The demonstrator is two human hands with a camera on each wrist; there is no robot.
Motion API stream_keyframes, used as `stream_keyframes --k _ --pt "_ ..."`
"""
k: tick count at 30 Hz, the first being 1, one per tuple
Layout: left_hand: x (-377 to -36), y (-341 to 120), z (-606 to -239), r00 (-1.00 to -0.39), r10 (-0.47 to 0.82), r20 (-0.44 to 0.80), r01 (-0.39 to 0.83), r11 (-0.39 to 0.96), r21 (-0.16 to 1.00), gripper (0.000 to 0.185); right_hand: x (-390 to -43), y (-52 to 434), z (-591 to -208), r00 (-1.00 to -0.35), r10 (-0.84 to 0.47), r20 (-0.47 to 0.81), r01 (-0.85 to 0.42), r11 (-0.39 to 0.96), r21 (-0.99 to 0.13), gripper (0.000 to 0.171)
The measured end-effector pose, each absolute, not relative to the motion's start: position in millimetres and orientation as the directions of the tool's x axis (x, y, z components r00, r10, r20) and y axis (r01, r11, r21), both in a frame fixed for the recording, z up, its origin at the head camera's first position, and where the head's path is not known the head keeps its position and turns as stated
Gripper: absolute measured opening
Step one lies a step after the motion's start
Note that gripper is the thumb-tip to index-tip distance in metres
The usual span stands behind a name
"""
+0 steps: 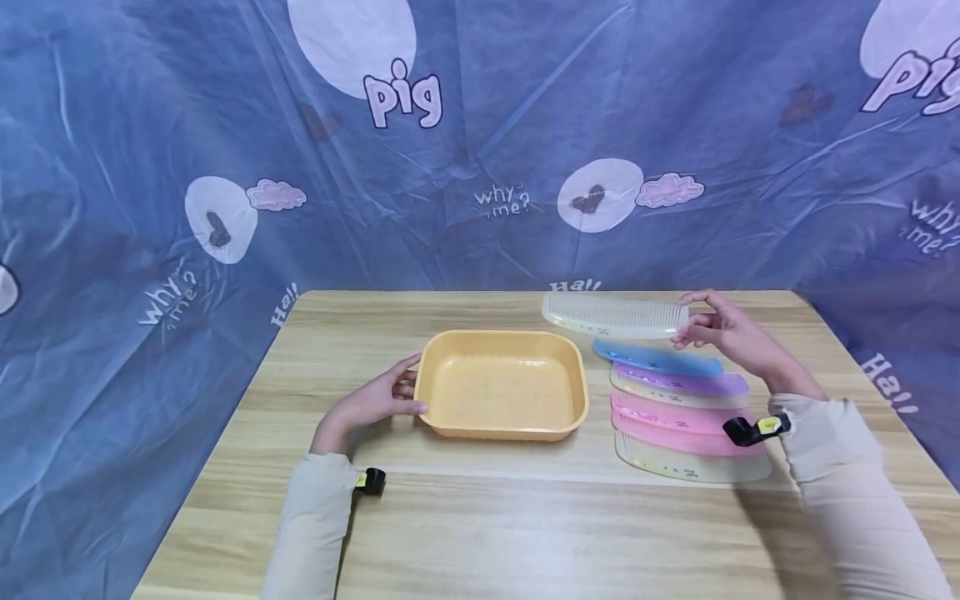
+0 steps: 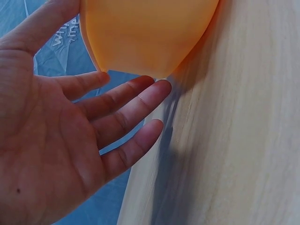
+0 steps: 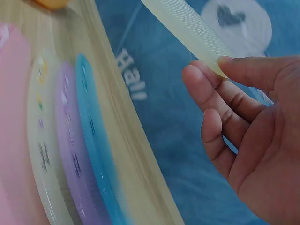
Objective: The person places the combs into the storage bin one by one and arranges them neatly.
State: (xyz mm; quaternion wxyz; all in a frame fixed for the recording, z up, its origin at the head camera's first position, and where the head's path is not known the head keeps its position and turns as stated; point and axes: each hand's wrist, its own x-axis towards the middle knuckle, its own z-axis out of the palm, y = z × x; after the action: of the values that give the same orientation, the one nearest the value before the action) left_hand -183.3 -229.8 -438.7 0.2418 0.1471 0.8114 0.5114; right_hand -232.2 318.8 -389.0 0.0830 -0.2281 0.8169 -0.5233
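With right hand [image 1: 718, 335], in head view, pinching one white comb [image 1: 615, 317] behind one blue comb [image 1: 660, 358], one purple comb [image 1: 678, 382], two pale combs [image 1: 660, 464], one or two pink combs [image 1: 675, 418]; with left hand [image 1: 373, 398], touching one tray [image 1: 498, 434] left of these. In left wrist view, spreading fingers [image 2: 130, 113] loosely. In right wrist view, pinching comb's end.

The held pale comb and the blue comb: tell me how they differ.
Colour: the held pale comb is whitish, the blue comb plainly blue. State: the held pale comb is pinched at one end by the right grip, raised off the table; the blue comb lies on it, next to the purple comb. Shared: both have a curved back with small printed marks.
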Motion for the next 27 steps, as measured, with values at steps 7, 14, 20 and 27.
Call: stream_keyframes --k 7,14,20,27 --pt "-185 -229 -437 -0.839 0.487 -0.243 -0.012 0.431 0.902 0.099 -229 295 -385 -0.86 -0.501 0.102 -0.282 0.298 -0.912 0.03" --pt "-184 -228 -438 -0.835 0.487 -0.255 -0.044 0.403 0.914 0.098 -226 274 -385 -0.853 -0.521 0.023 -0.219 0.318 -0.923 0.028" --pt "-183 -229 -438 -0.831 0.497 -0.251 -0.042 0.395 0.918 0.097 -226 253 -390 -0.847 -0.527 -0.062 -0.158 0.362 -0.919 0.032" --pt "-183 -230 -438 -0.83 0.505 -0.238 -0.011 0.411 0.912 0.097 -227 228 -392 -0.833 -0.544 -0.101 -0.136 0.379 -0.915 0.038"
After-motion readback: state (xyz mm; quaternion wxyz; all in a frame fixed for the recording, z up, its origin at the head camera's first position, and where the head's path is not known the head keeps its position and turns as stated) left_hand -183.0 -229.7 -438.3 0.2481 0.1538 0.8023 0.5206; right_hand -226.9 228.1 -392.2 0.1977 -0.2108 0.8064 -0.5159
